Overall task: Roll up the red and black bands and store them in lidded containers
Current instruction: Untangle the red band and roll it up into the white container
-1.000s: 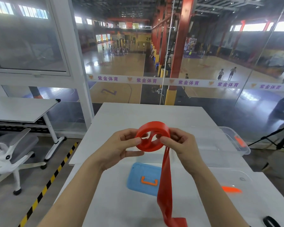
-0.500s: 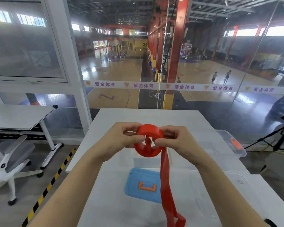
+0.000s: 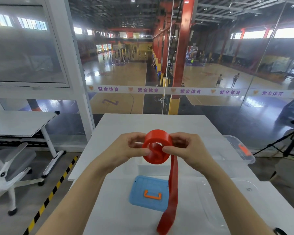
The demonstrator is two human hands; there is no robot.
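Both hands, the left hand (image 3: 129, 148) and right hand (image 3: 185, 148), pinch a partly rolled red band (image 3: 157, 146) above the white table (image 3: 119, 217); its loose tail hangs down past a blue lid (image 3: 143, 189).

Sports hall — basketball courts (image 3: 126, 77), players (image 3: 219, 80).

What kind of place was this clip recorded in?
Probably a glass-walled room overlooking an indoor basketball hall: wooden courts and players show through the glass, and a white table stands in front.
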